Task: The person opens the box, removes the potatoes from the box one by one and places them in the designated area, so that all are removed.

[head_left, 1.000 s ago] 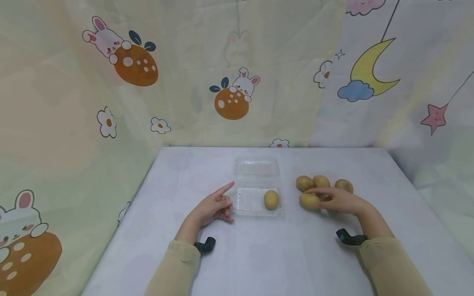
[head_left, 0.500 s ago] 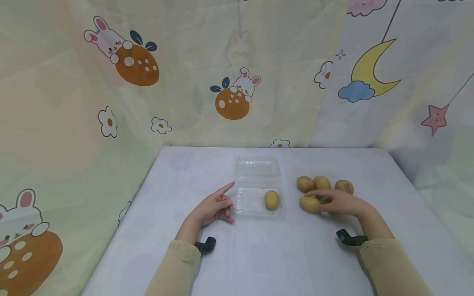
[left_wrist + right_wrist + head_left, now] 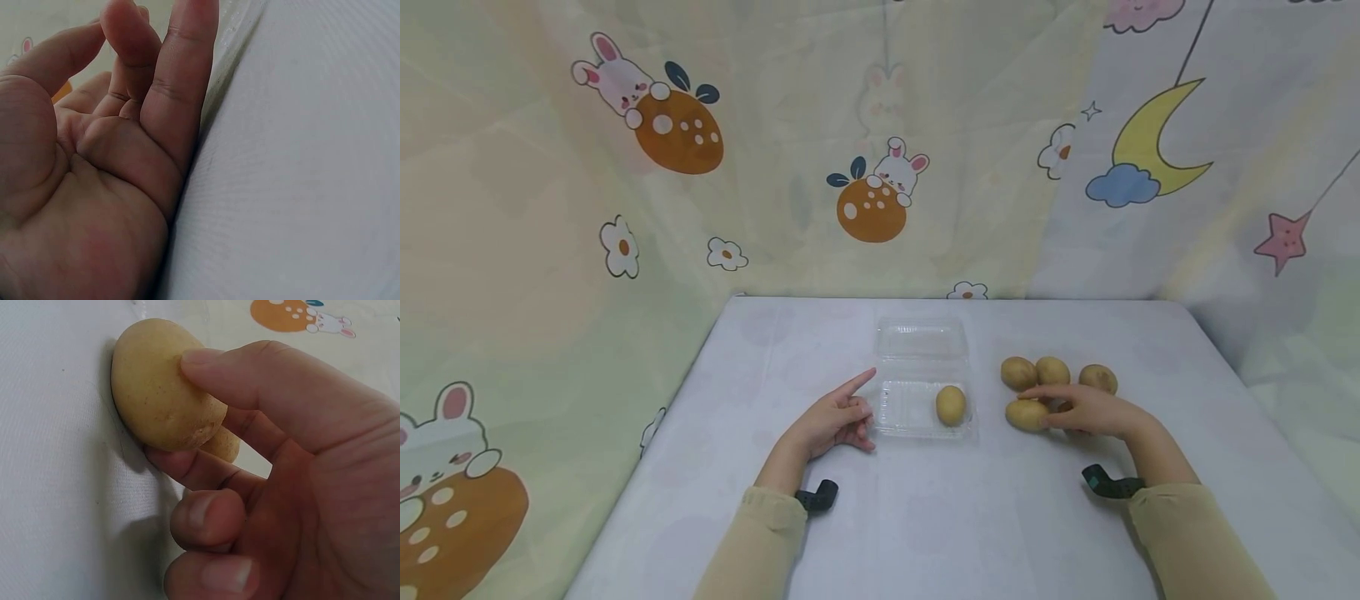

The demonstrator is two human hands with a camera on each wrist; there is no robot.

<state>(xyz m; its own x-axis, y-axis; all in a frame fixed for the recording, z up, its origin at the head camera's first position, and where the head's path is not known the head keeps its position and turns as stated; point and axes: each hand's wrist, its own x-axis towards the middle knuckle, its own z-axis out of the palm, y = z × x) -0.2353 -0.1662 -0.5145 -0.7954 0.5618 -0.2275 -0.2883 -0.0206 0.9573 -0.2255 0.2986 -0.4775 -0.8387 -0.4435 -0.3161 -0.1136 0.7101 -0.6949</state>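
Observation:
My right hand (image 3: 1093,410) pinches a potato (image 3: 1027,415) on the table, thumb on its near side and fingers on its far side. In the right wrist view this potato (image 3: 159,384) lies against the white cloth. Beyond it are more potatoes (image 3: 1018,373), one of them partly hidden under the hand. A clear plastic clamshell box (image 3: 910,408) lies with its lid folded back, and one potato (image 3: 951,406) sits in its right half. My left hand (image 3: 827,423) rests beside the box's left edge, index finger extended, the others loosely bent, holding nothing.
A white cloth covers the table (image 3: 925,525). Behind and at the sides hangs a printed curtain (image 3: 775,150) with rabbits and a moon. Black wrist cameras (image 3: 817,497) sit on both wrists.
The pinched potato has shifted very slightly toward the table's front, along with the right hand's fingertips. The left hand and the box stay where they were.

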